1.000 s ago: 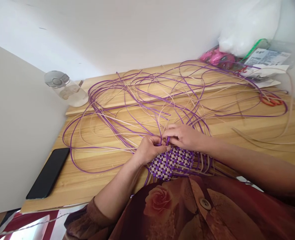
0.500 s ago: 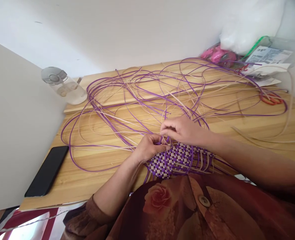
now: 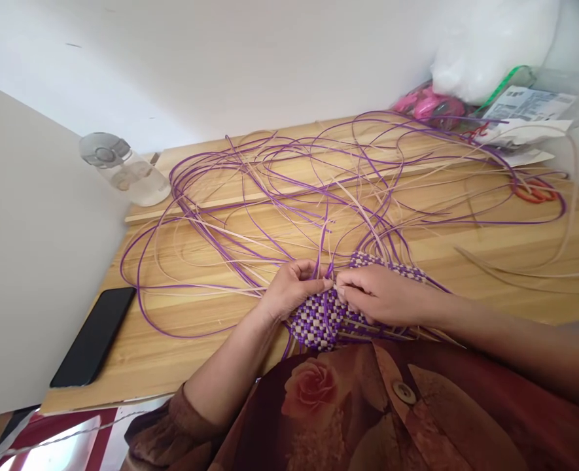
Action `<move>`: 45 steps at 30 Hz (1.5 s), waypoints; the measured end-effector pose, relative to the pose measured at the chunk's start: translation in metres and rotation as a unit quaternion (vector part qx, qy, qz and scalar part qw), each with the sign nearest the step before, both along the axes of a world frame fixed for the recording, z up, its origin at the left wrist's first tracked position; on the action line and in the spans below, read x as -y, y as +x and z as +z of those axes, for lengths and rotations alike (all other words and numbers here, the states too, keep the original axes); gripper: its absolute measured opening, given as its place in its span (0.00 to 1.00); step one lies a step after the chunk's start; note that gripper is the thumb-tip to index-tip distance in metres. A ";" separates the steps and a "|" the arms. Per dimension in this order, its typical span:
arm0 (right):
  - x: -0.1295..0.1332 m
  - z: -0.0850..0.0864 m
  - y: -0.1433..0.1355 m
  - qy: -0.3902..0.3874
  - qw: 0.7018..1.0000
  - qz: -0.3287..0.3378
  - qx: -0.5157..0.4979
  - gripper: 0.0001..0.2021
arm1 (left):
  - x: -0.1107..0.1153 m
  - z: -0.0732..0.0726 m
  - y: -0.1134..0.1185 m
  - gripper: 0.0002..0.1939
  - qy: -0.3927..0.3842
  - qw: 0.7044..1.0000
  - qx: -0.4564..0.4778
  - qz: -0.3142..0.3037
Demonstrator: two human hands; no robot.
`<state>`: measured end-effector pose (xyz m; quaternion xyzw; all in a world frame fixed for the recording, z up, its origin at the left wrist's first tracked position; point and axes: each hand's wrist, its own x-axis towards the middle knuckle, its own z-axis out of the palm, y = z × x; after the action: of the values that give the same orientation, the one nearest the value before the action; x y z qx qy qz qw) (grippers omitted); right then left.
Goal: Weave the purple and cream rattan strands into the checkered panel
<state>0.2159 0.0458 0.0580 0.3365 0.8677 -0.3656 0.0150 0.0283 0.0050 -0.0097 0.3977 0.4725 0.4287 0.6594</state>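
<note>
A purple and beige woven piece (image 3: 313,322) lies at the table's front edge against the shirt, with long loose strands fanning out from it. At its upper left edge, my left hand (image 3: 294,288) is closed, thumb and forefinger pinching the weaving where strands come up. Just to the right, my right hand (image 3: 380,291) is closed too, fingertips pressed together at the weave close to the left thumb; any strand in them is too small to make out. Purple strands (image 3: 324,242) rise between the two hands. My right hand covers the middle of the woven piece.
Loose purple and beige strands tangle across the wooden table (image 3: 171,366). A black phone (image 3: 93,337) lies at the left, and a clear bottle with a grey lid (image 3: 122,170) stands behind it. Orange-handled scissors (image 3: 534,191), papers (image 3: 529,108) and a pink bundle (image 3: 429,104) are at the right.
My right hand has come down and a little to the right, from above the woven edge onto the weave. More of the far woven part shows. My left hand has stayed put.
</note>
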 end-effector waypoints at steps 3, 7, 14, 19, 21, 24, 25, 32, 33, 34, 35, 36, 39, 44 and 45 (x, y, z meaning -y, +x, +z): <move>0.003 -0.014 -0.001 -0.064 0.995 -0.074 -0.033 0.09 | 0.000 0.000 0.002 0.13 -0.001 0.999 -0.043 -0.004; 0.007 -0.037 0.001 -0.119 0.981 -0.131 -0.083 0.10 | 0.000 -0.001 0.003 0.13 0.001 0.996 -0.086 -0.035; 0.009 -0.051 0.007 -0.137 0.975 -0.119 -0.129 0.10 | 0.000 -0.004 0.005 0.12 0.015 0.987 -0.159 -0.025; 0.008 -0.051 0.010 -0.114 0.979 -0.104 -0.135 0.09 | 0.002 -0.002 0.008 0.14 0.050 0.981 -0.186 -0.011; 0.009 -0.051 0.011 -0.125 0.975 -0.110 -0.146 0.10 | 0.002 -0.001 0.008 0.16 0.055 0.980 -0.188 -0.018; 0.011 -0.050 0.016 -0.154 0.970 -0.103 -0.157 0.10 | 0.002 -0.002 0.007 0.18 0.040 0.982 -0.179 -0.033; 0.011 -0.049 0.018 -0.155 0.972 -0.092 -0.155 0.11 | 0.002 -0.003 0.007 0.18 0.034 0.983 -0.178 -0.033; 0.012 -0.029 0.020 0.274 0.953 -0.010 -0.127 0.12 | 0.002 -0.002 0.003 0.17 -0.001 0.994 -0.108 -0.035; 0.015 -0.026 0.016 0.316 0.939 0.033 -0.134 0.14 | 0.001 -0.002 0.003 0.16 0.001 0.995 -0.095 -0.037; 0.018 -0.024 0.011 0.338 0.927 0.086 -0.139 0.13 | 0.001 -0.001 0.002 0.15 0.005 0.995 -0.087 -0.040; 0.021 -0.022 0.006 0.345 0.917 0.140 -0.146 0.10 | 0.001 -0.001 0.002 0.15 0.010 0.996 -0.084 -0.041; 0.023 -0.020 0.001 0.342 0.907 0.185 -0.160 0.07 | 0.001 -0.001 0.001 0.15 0.015 0.995 -0.088 -0.041; 0.024 -0.016 -0.004 0.298 0.901 0.202 -0.243 0.09 | 0.000 -0.004 0.000 0.15 0.018 0.994 -0.102 -0.041; -0.002 -0.021 0.006 0.141 0.961 -0.085 -0.224 0.08 | 0.000 -0.004 0.001 0.16 -0.019 0.997 -0.064 -0.040; -0.007 -0.026 0.007 0.119 0.966 -0.111 -0.201 0.09 | 0.000 -0.003 0.002 0.17 -0.027 0.997 -0.054 -0.039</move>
<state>0.2227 0.0529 0.0325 0.3492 0.8475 -0.3195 -0.2403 0.0300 0.0047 -0.0131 0.4200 0.5028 0.3678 0.6599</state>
